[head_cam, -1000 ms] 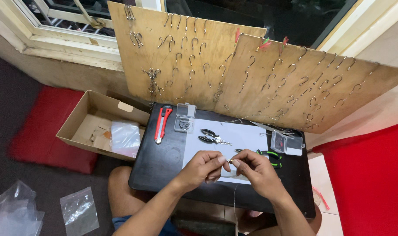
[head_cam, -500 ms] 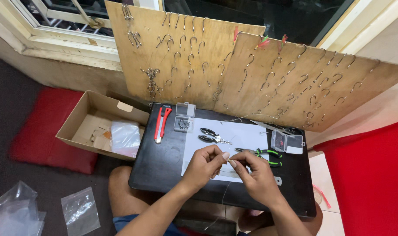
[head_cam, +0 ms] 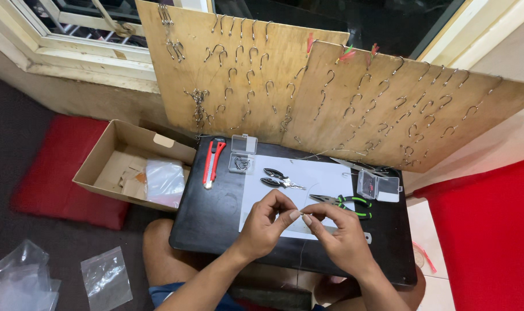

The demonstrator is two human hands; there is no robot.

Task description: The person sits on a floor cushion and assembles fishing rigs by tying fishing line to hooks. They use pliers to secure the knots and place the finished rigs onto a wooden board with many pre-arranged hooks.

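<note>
A box (head_cam: pixel 124 167) is seen at the far left, then a red cutter (head_cam: pixel 213 162) on the black table (head_cam: pixel 216 219). A tiny piece (too small to be identified) is pinched between the fingertips of the left hand (head_cam: pixel 265 224) and the right hand (head_cam: pixel 339 233), over the white sheet (head_cam: pixel 325 178). Green pliers (head_cam: pixel 345 203) are placed just behind the right hand.

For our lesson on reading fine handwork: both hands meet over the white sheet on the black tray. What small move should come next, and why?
Probably draw the hands gently apart. The left hand and right hand pinch something tiny, too small to identify, fingertip to fingertip above the white sheet, with both pliers lying untouched.
</note>
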